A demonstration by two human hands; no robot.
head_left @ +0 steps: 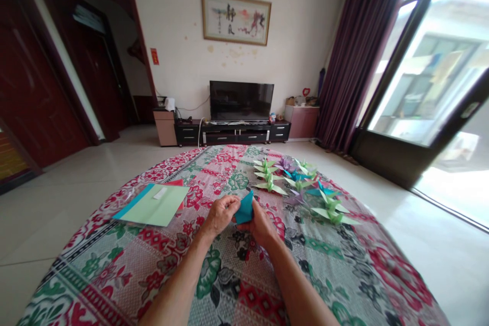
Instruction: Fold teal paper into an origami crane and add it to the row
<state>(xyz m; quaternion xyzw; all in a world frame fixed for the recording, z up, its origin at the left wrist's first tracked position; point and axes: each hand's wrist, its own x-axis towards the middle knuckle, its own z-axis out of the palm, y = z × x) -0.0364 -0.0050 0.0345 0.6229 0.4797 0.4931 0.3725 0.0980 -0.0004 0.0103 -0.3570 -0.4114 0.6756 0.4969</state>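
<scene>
A small piece of folded blue paper (245, 209) is held up between my two hands, above the middle of the table. My left hand (222, 214) pinches its left edge between thumb and fingers. Wrapped around its right side and lower edge is my right hand (260, 223), with some fingers behind the paper. Folded paper cranes (269, 181) in green, blue and purple stand in a group to the right, beyond my right hand. On the left lies a stack of paper sheets (153, 205), light green on top, with blue and red edges showing beneath.
A round table with a flowered cloth (214, 270) spreads under my arms. A small white scrap (160, 193) rests on the paper stack. Farther off, a television (242, 101) stands on a low black cabinet (225, 136) against the wall. A glass door (431, 81) is at the right.
</scene>
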